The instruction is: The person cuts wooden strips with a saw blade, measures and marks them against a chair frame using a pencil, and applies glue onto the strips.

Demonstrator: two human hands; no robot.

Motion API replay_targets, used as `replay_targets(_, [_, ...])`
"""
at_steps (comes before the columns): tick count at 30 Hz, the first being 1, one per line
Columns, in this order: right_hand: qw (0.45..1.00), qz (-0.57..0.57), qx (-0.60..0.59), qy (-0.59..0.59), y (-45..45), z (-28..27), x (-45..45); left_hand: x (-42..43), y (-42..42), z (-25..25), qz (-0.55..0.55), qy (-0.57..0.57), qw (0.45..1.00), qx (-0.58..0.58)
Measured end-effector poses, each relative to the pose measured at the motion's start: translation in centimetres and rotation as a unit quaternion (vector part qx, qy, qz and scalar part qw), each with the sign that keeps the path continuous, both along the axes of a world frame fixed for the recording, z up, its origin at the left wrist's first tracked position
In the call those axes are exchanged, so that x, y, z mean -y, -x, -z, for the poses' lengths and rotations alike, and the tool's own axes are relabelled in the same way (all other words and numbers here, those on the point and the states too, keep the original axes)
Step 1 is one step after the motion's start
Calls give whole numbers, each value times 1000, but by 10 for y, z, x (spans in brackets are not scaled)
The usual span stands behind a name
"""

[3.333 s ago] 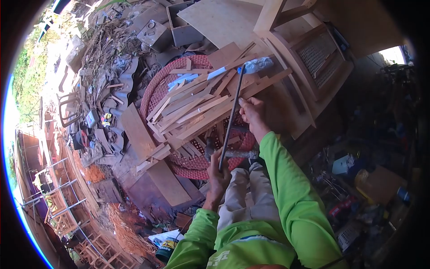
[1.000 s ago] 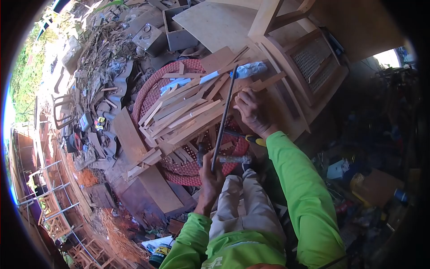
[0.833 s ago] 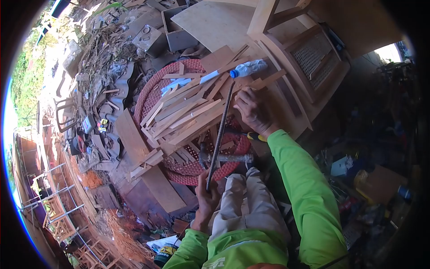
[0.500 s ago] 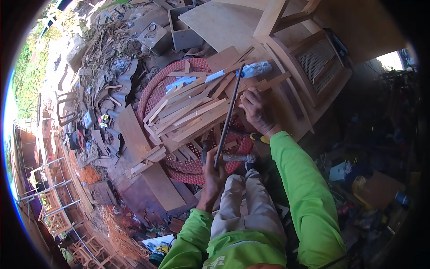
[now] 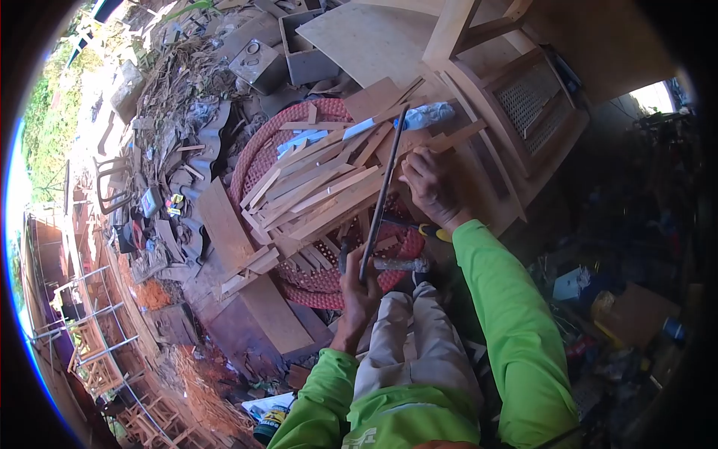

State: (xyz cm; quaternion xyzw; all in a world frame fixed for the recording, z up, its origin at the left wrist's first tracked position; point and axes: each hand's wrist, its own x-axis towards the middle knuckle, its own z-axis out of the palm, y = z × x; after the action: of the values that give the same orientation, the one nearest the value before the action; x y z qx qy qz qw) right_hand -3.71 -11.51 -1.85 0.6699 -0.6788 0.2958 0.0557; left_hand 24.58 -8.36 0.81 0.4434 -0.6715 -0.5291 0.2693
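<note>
A long dark rod [image 5: 387, 183] slants upward in front of me, its lower end in my left hand [image 5: 357, 292], whose fingers are wrapped round it. My right hand [image 5: 428, 181] is closed just to the right of the rod; what its fingers hold, if anything, is hidden. Beneath the rod lie many thin wood strips [image 5: 329, 187] on a round red woven seat [image 5: 250, 153]. A clear bottle [image 5: 428, 115] with a blue cap lies near the rod's upper end. Below the strips are a metal bar tool [image 5: 400, 264] and a yellow-black handle [image 5: 434, 231].
A wooden chair frame with a cane panel [image 5: 527, 105] lies at the upper right on a pale board [image 5: 355, 37]. A grey box [image 5: 307, 56] stands behind. Scrap and corrugated sheet [image 5: 213, 138] cover the ground at left; dark clutter lies at right.
My right hand has left the rod's side slightly and sits more to its right than in the earliest frame. The rod slid down, then back up with my left hand. The yellow-black handle has come into view.
</note>
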Motion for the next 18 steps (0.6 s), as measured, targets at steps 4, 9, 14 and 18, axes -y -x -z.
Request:
replay_targets(4, [1000,0,18,-1,-3,-2,-2,-31,-51,-8,-7,7,999,31])
replay_targets(9, [1000,8,4,-11,-4,-5,0,32,45,11,7,22,1000,-21])
replay_targets(14, [1000,-3,9,-9,1,1,3,9,21,-2,-1,30,1000,1])
replay_targets(18, [999,5,28,14,-2,2,2,-40,-51,-10,-2,45,998,43])
